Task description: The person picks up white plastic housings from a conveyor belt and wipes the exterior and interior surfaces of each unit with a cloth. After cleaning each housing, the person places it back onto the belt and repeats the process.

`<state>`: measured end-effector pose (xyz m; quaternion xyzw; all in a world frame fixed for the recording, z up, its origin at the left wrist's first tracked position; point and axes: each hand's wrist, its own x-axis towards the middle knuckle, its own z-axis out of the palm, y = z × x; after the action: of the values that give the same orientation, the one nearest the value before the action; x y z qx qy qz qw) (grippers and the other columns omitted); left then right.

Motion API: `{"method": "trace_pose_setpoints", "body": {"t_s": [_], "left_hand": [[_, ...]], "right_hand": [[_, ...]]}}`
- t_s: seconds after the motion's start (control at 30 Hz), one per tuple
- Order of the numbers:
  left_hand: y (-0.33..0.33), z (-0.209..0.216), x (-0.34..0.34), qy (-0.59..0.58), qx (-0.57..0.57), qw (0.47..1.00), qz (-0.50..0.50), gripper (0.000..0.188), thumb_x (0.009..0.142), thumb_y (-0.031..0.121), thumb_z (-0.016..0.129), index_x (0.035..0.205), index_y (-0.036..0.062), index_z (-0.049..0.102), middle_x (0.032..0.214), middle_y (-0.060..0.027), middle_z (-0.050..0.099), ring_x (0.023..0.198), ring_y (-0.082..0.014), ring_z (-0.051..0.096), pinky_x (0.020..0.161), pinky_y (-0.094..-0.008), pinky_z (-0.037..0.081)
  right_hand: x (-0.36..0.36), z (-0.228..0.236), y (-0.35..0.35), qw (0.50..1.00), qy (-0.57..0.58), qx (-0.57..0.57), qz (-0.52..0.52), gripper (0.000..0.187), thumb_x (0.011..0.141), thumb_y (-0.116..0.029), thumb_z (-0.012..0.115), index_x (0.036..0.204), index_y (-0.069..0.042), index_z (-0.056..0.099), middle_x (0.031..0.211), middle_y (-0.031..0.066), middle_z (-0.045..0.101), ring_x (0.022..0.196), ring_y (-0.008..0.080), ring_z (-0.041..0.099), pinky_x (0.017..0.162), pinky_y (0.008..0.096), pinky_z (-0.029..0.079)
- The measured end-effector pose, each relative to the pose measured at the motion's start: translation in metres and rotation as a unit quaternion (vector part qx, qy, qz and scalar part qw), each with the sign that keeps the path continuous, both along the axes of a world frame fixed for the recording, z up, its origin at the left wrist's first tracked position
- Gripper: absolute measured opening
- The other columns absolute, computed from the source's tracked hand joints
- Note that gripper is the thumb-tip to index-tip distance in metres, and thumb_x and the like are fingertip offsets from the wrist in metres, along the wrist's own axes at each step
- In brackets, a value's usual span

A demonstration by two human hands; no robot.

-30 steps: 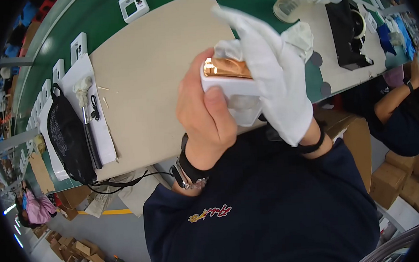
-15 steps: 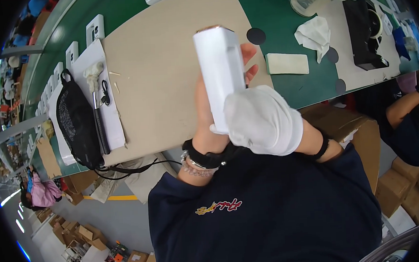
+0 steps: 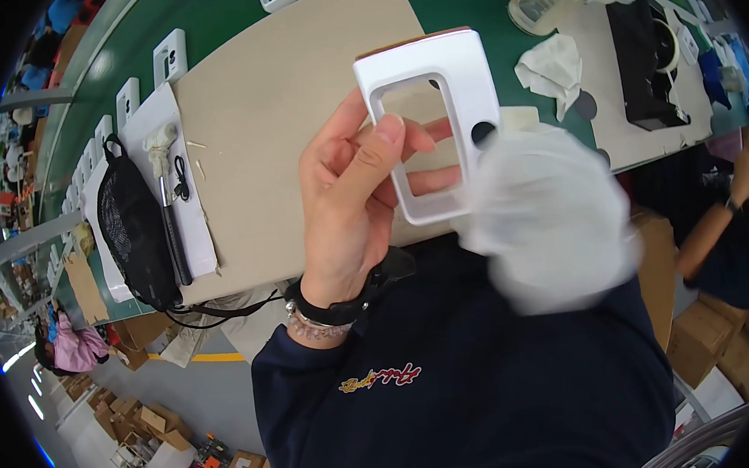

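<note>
My bare left hand (image 3: 341, 184) grips a white plastic housing (image 3: 470, 78) over the table. The housing has a large rounded rectangular opening, a small round hole beside it and a brown strip along its far edge. My left thumb lies over the opening's left side, and several fingers show through the opening. In a white glove, my right hand (image 3: 558, 218) is smeared by motion at the housing's lower right corner. Its fingers cannot be made out, nor whether it touches the housing.
On the left lie a black pouch (image 3: 134, 227), a black-handled tool with a wrapped head (image 3: 165, 170) and a short cable (image 3: 181, 177). A pale block (image 3: 519, 118), crumpled cloth (image 3: 553, 69), plastic cup (image 3: 536, 5) and black tape holder (image 3: 638, 63) are at right. Similar white housings (image 3: 170, 56) line the far edge.
The housing has turned from its narrow side to show its open face. My right hand has moved right and blurred. More of my left hand now shows.
</note>
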<state>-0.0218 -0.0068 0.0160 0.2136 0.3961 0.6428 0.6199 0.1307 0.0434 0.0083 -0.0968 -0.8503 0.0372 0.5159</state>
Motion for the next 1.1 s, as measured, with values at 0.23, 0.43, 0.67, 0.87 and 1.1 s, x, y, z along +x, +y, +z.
{"method": "trace_pose_setpoints", "body": {"t_s": [0.23,0.43,0.67,0.87,1.1], "left_hand": [[0.11,-0.032,-0.137,0.355,-0.01,0.929,0.107,0.03,0.081,0.009,0.044,0.107,-0.0054,0.047,0.093,-0.013,0.056,0.082,-0.0208,0.058,0.059,-0.0299,0.051],[0.203,-0.098,-0.22,0.757,-0.087,0.629,0.155,0.036,0.074,0.008,0.046,0.107,-0.0045,0.047,0.087,-0.0189,0.057,0.076,-0.0285,0.058,0.063,-0.0372,0.048],[0.245,-0.067,-0.147,0.908,0.029,0.396,0.133,0.035,0.07,0.02,0.05,0.097,-0.003,0.053,0.079,-0.0255,0.056,0.078,-0.0337,0.056,0.069,-0.0357,0.044],[0.273,-0.072,-0.138,0.89,-0.041,0.442,-0.106,0.027,0.071,0.021,0.05,0.087,-0.0017,0.054,0.068,-0.0218,0.057,0.068,-0.0266,0.06,0.064,-0.0355,0.046],[0.211,-0.015,-0.085,0.508,0.051,0.86,-0.02,0.014,0.073,0.013,0.048,0.074,-0.0018,0.046,0.054,-0.0088,0.052,0.043,-0.0156,0.051,0.041,-0.0259,0.04]], "right_hand": [[0.052,-0.013,-0.013,0.79,0.412,-0.429,-0.148,0.025,0.077,-0.013,0.05,0.093,0.005,0.052,0.064,0.0152,0.057,0.049,0.0184,0.055,0.047,0.025,0.044],[0.009,0.026,0.007,0.935,0.061,-0.346,-0.054,0.007,0.072,-0.005,0.048,0.07,-0.003,0.055,0.046,0.0045,0.05,0.034,0.0171,0.044,0.035,0.0308,0.034],[0.039,0.096,0.015,0.945,-0.038,-0.325,-0.001,0.01,0.06,-0.01,0.051,0.054,-0.002,0.05,0.048,0.0077,0.048,0.039,0.0215,0.045,0.037,0.0279,0.031],[0.054,0.108,0.015,0.932,0.009,-0.344,-0.111,0.016,0.046,-0.008,0.054,0.056,0.002,0.046,0.055,0.0117,0.045,0.045,0.0235,0.045,0.042,0.0298,0.034],[0.094,0.067,0.008,0.904,0.118,-0.397,0.109,0.042,0.069,-0.018,0.051,0.102,0.005,0.036,0.095,0.0161,0.046,0.081,0.0208,0.049,0.066,0.0273,0.042]]}}
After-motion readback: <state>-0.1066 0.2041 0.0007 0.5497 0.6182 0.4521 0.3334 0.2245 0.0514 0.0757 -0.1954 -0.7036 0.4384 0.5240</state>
